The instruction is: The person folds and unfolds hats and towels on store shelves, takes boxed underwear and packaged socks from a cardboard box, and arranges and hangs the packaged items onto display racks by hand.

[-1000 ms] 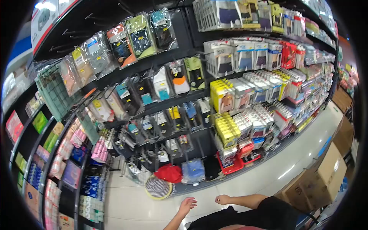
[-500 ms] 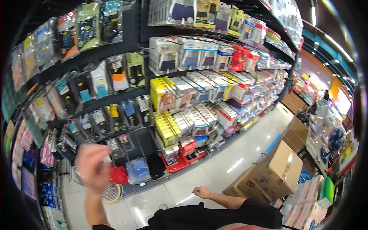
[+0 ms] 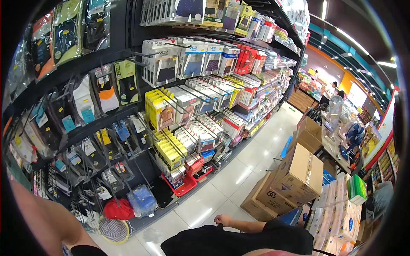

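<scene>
My left forearm (image 3: 47, 222) rises at the lower left, close to the camera, and runs out past the dark rim of the view. The left hand itself is out of sight. Low in front of my body, my right hand (image 3: 222, 220) hangs over the floor with its fingers curled in, and nothing shows in it. Nearest my left arm are a round basket with striped cloth (image 3: 114, 230), a red cloth item (image 3: 118, 209) and blue plastic-wrapped packs (image 3: 142, 200) at the shelf's foot.
Hooks on the dark shelf wall carry bagged socks (image 3: 85, 98), boxed underwear (image 3: 161, 64) and yellow packs (image 3: 170, 147). A red tray (image 3: 183, 185) sits low. Across the tiled aisle (image 3: 232, 181) stand cardboard boxes (image 3: 297, 170), stacked tissue packs (image 3: 341, 217) and fans (image 3: 355, 135). People are far back.
My left hand has dropped and swung left out of the view, leaving only its arm. The view has turned to the right. My right hand stays low and curled.
</scene>
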The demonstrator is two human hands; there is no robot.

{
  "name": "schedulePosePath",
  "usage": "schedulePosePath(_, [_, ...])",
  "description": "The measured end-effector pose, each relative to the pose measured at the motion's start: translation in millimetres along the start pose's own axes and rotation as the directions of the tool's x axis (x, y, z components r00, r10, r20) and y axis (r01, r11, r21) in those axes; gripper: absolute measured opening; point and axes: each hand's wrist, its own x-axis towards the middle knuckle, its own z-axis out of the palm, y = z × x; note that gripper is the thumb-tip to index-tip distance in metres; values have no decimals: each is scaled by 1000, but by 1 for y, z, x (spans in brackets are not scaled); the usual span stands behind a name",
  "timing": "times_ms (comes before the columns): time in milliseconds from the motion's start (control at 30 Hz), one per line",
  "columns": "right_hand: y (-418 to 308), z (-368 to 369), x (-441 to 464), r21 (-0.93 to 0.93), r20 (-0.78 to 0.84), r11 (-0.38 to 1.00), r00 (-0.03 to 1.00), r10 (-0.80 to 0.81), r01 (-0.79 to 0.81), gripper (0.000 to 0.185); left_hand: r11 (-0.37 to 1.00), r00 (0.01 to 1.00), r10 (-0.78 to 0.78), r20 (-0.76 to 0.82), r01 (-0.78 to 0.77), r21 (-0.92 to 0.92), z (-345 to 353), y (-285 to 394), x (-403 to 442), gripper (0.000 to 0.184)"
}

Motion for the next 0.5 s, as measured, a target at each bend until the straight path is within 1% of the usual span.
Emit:
schedulePosePath(33, [-7, 2, -1, 3, -13, 1000, 1000, 3, -3, 24, 1000, 1000, -4, -15, 4, -10, 2, -6, -5, 63])
schedulePosePath(100, [-9, 7, 0, 84, -13, 993, 996, 87, -86, 24, 1000, 999, -10, -50, 8, -28, 10, -17, -17, 63])
schedulePosePath(167, [-5, 15, -2, 112, -62, 989, 992, 105, -98, 24, 997, 996, -38, -82, 32, -65, 21, -24, -30, 63])
schedulePosePath(233, [-3, 22, -14, 81, -86, 990, 989, 121, -114, 23, 992, 991, -86, -98, 76, -101, 31, -26, -46, 63])
schedulePosePath(300, [10, 29, -26, 106, -118, 982, 979, 168, -156, 25, 985, 985, -131, -113, 117, -124, 41, -24, -57, 63])
schedulePosePath(367, [21, 32, -29, -1, -168, 985, 971, 170, -172, 27, 982, 979, -147, -140, 128, -136, 54, -23, -63, 63])
schedulePosePath(400, [28, 36, -30, 103, -122, 965, 960, 253, -241, 27, 983, 981, -135, -141, 114, -144, 59, -26, -61, 63])
schedulePosePath(433, [43, 46, -23, 20, -132, 911, 902, 411, -412, 25, 989, 981, -114, -157, 97, -114, 64, -28, -62, 63])
schedulePosePath(467, [146, 82, 0, 95, -210, 965, 943, 258, -243, 23, 996, 978, -82, -193, 72, -57, 68, -29, -59, 63])
schedulePosePath(500, [112, -4, 27, 43, -259, 979, 944, 205, -201, 23, 999, 969, -44, -245, 45, -3, 74, -32, -57, 63])
